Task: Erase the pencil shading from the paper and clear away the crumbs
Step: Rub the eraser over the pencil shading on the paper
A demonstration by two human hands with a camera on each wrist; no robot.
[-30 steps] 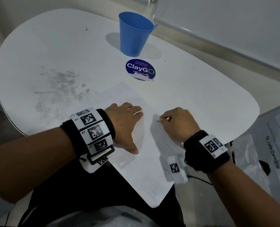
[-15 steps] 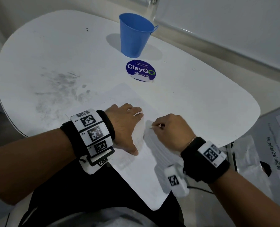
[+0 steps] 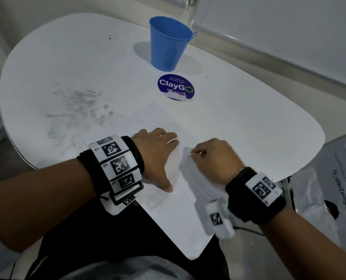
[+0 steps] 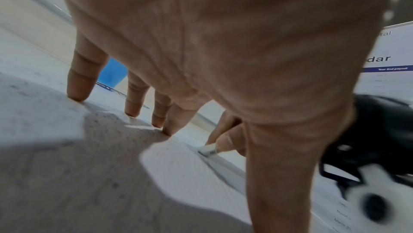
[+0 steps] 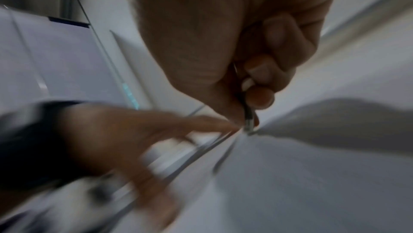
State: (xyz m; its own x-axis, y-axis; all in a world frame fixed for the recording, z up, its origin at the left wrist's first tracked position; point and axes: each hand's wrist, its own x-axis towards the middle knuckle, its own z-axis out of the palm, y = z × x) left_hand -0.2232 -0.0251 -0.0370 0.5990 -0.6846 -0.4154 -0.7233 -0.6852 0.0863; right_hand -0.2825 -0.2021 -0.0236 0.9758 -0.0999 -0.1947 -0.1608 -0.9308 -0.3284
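Observation:
A white sheet of paper (image 3: 168,215) lies at the near edge of the white table (image 3: 248,122), with faint grey pencil shading under the hands. My left hand (image 3: 158,156) lies flat on the sheet, fingers spread and straight, fingertips (image 4: 76,95) pressing the paper (image 4: 178,171). My right hand (image 3: 210,156) is curled and pinches a small white eraser (image 4: 209,150), whose tip touches the paper just right of the left thumb. In the blurred right wrist view the eraser (image 5: 248,123) sticks out below the pinching fingers. Small grey crumbs speckle the sheet.
A blue bucket-shaped cup (image 3: 168,43) stands at the far middle of the table, with a round blue ClayGo sticker (image 3: 175,87) in front of it. Grey smudges (image 3: 73,110) mark the tabletop at the left. Printed sheets and plastic (image 3: 329,199) lie lower at the right.
My right hand with the eraser has slid left towards the left hand and back a little, rubbing across the paper. The left hand has stayed flat in place.

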